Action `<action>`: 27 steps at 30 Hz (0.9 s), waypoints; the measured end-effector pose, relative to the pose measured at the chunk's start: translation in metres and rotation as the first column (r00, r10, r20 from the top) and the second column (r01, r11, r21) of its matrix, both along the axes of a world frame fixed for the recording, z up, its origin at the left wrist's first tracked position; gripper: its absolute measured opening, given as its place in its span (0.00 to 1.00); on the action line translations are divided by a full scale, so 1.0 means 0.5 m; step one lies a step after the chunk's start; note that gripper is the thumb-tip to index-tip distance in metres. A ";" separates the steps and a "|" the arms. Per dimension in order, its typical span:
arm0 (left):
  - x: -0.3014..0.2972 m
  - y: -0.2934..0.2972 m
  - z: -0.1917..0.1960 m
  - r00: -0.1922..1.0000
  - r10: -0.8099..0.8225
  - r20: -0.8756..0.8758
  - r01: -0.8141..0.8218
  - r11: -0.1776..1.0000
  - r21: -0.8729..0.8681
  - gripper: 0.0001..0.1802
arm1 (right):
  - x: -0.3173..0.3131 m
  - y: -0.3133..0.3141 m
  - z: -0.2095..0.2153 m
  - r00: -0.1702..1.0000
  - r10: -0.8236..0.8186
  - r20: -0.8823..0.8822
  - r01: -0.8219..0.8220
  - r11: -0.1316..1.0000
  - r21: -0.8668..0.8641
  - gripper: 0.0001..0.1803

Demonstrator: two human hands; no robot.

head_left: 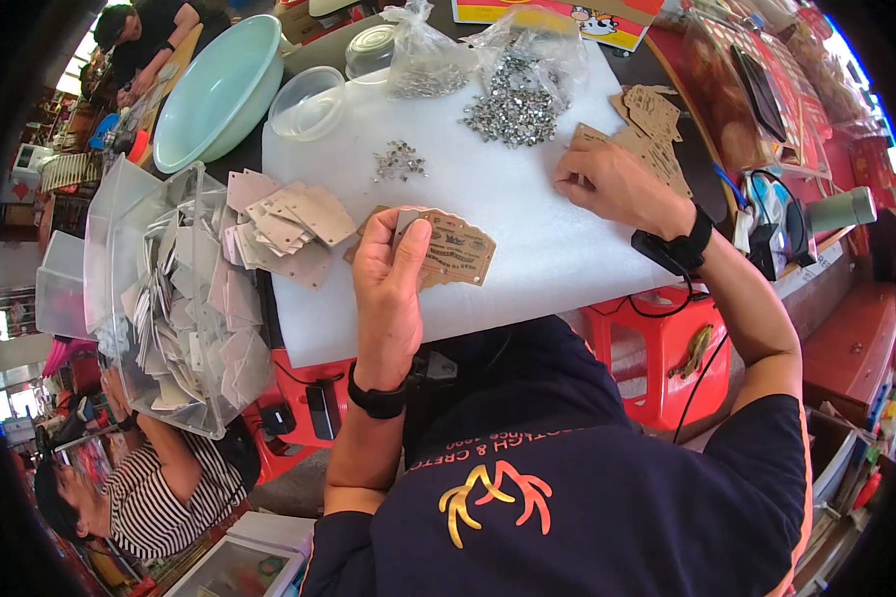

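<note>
My left hand (388, 269) is closed around a brown printed cardboard card (463, 247) with a scalloped edge, its thumb pressed on the face. Other card edges show behind it. At the right, my right hand (617, 184) has its fingers curled together at the table; whatever they pinch, if anything, is too small to make out. Brown cards (653, 111) lie beside and partly beneath that hand. A heap of small shiny metal pieces (513, 111) spills from a clear plastic bag (558, 55) just beyond it. A smaller scatter of metal pieces (400, 161) lies left of centre.
Pale cards (294, 221) are piled on the white sheet (488, 308) by a clear bin (209, 413) full of more cards. A mint basin (214, 104), a clear tub (307, 104) and another bag (423, 60) stand behind. Two other people sit at the left.
</note>
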State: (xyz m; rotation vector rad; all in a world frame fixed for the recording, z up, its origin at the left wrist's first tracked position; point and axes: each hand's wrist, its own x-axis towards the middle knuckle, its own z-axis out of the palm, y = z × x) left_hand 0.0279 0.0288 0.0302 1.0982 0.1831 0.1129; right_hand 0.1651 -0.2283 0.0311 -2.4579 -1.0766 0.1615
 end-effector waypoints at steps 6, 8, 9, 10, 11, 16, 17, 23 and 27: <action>-0.002 -0.001 0.001 1.000 -0.004 0.000 0.004 1.000 0.020 0.07 | -0.014 0.014 0.011 0.995 -0.091 -0.042 0.091 0.996 -0.010 0.06; -0.002 -0.003 0.003 1.000 -0.008 0.007 0.008 1.000 0.031 0.07 | -0.018 0.015 0.005 0.994 -0.050 0.098 0.058 0.995 -0.082 0.06; -0.001 -0.007 0.007 1.000 -0.002 0.005 0.002 0.999 0.038 0.07 | -0.019 0.016 0.004 0.994 -0.050 0.098 0.058 0.995 -0.081 0.06; 0.000 -0.011 0.009 1.000 0.004 0.004 -0.004 0.999 0.045 0.07 | -0.020 0.017 0.003 0.992 -0.046 0.116 0.055 0.996 -0.074 0.06; 0.001 -0.014 0.008 1.000 0.004 0.005 -0.004 0.999 0.045 0.07 | -0.021 0.018 0.003 0.990 -0.042 0.135 0.052 0.997 -0.066 0.06; 0.006 -0.028 0.010 0.998 0.023 0.057 -0.026 0.997 0.068 0.08 | -0.015 0.009 0.018 0.902 -0.116 -0.416 0.193 0.970 0.149 0.08; 0.007 -0.031 0.012 0.998 0.026 0.057 -0.030 0.997 0.068 0.08 | -0.020 0.012 0.030 0.704 -0.110 -0.701 0.329 0.926 0.185 0.08; 0.019 -0.055 0.027 0.997 0.005 0.073 -0.011 0.996 0.093 0.08 | -0.054 0.030 0.057 0.416 0.158 -0.895 0.530 0.758 0.380 0.09; 0.024 -0.069 0.025 0.997 -0.022 0.080 0.014 0.996 0.094 0.09 | -0.074 0.045 0.077 0.412 0.192 -0.891 0.543 0.733 0.410 0.10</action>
